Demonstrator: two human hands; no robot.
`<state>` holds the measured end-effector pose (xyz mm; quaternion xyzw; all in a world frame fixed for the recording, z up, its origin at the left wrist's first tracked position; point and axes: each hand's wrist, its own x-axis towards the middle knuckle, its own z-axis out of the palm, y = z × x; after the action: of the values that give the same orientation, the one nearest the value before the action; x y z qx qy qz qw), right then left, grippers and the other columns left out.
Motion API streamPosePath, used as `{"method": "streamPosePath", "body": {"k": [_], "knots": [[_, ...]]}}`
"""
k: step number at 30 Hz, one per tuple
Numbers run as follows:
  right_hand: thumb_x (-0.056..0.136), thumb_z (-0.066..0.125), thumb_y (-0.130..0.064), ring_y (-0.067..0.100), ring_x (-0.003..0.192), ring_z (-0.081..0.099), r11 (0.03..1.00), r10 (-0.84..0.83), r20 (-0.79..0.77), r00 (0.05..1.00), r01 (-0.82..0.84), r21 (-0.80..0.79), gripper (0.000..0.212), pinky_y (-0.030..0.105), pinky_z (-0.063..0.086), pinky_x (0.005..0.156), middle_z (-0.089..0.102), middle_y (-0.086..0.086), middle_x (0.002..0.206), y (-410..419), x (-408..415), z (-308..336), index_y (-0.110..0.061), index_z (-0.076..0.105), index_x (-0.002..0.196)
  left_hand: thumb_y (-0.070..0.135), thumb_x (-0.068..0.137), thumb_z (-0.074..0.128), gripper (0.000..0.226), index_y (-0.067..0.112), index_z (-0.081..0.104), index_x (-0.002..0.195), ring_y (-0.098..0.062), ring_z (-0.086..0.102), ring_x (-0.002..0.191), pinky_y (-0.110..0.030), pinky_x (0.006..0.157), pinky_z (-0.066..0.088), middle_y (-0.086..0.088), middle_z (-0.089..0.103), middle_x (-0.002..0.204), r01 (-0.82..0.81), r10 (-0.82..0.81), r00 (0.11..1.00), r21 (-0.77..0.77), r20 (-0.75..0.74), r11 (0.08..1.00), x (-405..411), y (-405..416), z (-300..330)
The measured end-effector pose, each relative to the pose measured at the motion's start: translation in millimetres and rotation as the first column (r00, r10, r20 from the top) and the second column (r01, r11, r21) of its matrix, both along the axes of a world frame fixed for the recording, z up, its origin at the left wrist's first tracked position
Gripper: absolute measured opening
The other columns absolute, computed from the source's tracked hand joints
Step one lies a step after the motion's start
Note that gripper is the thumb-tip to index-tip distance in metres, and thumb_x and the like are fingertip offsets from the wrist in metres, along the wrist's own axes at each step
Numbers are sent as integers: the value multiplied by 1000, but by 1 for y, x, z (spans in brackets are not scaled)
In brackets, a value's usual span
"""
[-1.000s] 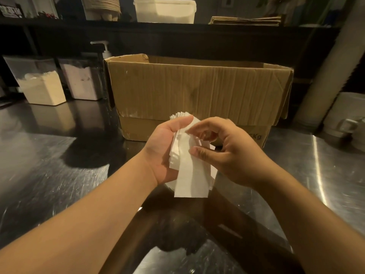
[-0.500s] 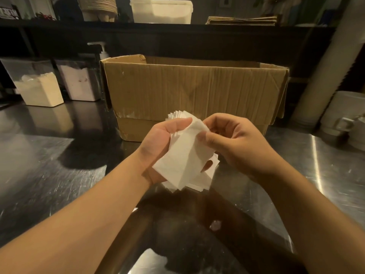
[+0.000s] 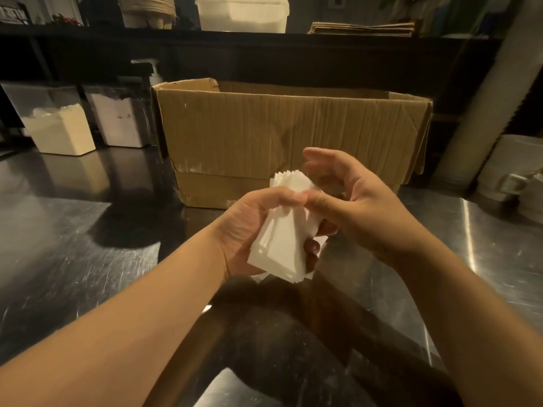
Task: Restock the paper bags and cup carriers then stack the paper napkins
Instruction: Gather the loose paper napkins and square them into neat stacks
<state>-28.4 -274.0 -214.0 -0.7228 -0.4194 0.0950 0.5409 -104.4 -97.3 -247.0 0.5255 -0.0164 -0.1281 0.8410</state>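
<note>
— Holding the fanned stack of thin white paper napkins [image 3: 283, 240] is your left hand [image 3: 252, 230], isn't it? Where is that stack sitting?

— Yes. Your left hand is gripping it from the left, thumb lying across the top face and fingers curling under and round its right edge. You are keeping it up in the air, above the scratched stainless-steel counter [image 3: 88, 259] and in front of the open brown corrugated cardboard box [image 3: 293, 133], touching neither.

— And what is changing?

— Half a second ago your right hand [image 3: 361, 207] was pinching a loose sheet and laying it on the front of the stack. Now that sheet is lying flat with the others, and your right hand is letting go: its thumb tip is still touching the stack beside your left thumb, while its other fingers are spreading loosely above the top edge, gripping nothing.

— So what does that mean for the job?

— I am judging that you are squaring the napkins, one more sheet now being gathered in. The edges are still fanning out at top and bottom, so the stack is probably needing a tap before you set it down.

— Anything else differing?

— A second ago a long sheet was hanging below the stack; now nothing is dangling. Behind the box, the flat brown paper bags [image 3: 364, 27] are lying on the dark upper shelf [image 3: 264, 39].
</note>
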Motion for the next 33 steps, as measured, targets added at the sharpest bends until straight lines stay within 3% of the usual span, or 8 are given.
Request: {"method": "streamPosePath", "body": {"k": [3,6,12,16,20,23,28,33], "knots": [[65,85,-48,14,130,57,967,173,-122,977,-192,-169,97,44,56,101,54,-14,145,-12,6,8,-39,39,150,29,58,93,98,17,48,144,-29,61,95,-46,86,50,-16,64,116,165,-165,986,43,-17,985,-2,1,0],[73,81,-27,25,111,71,930,241,-192,951,-283,-234,67,52,58,96,71,1,121,-16,7,14,-22,57,135,31,63,94,93,18,47,143,-29,59,92,-44,80,53,-18,64,118,265,-264,964,90,-22,960,-4,-3,3],[64,84,-33,21,104,73,995,72,-78,994,-77,-65,59,43,62,87,74,1,110,-42,13,6,-19,64,117,52,79,83,82,13,58,146,-32,58,121,-49,108,47,-16,62,132,212,-203,972,-76,115,974,-5,-4,1],[66,83,-32,22,99,74,993,-68,-146,987,81,87,55,36,63,77,74,2,105,-73,14,-16,-15,63,114,19,72,93,61,19,69,129,-19,72,107,-30,85,60,-6,75,117,-192,124,964,293,236,936,2,-38,-12],[70,82,-30,17,101,72,989,-134,-150,980,143,50,54,34,63,78,71,1,110,-100,18,-31,-18,59,118,15,80,88,63,34,61,134,-19,66,119,-37,102,55,6,72,123,-350,129,921,634,368,690,27,-66,-18],[80,83,-14,12,108,66,977,-215,-105,971,214,-15,57,27,60,87,64,-3,117,-112,25,-44,-23,54,128,24,72,94,90,40,45,146,-22,62,124,-43,109,52,2,62,138,-312,139,945,683,297,660,40,-78,-20],[77,87,-37,-3,123,49,957,-148,59,987,158,-244,107,10,47,96,39,-15,141,-120,35,-48,-43,12,153,45,63,93,129,61,3,154,-17,48,140,-47,121,39,11,44,158,-273,69,953,733,296,623,42,-87,-26],[89,77,-21,-3,111,60,976,-113,-8,994,109,-190,84,21,54,95,51,-18,131,-120,34,-45,-41,25,152,46,93,73,82,43,24,158,-11,55,133,-35,118,38,5,60,145,-419,232,901,596,366,685,51,-95,-29]]}}
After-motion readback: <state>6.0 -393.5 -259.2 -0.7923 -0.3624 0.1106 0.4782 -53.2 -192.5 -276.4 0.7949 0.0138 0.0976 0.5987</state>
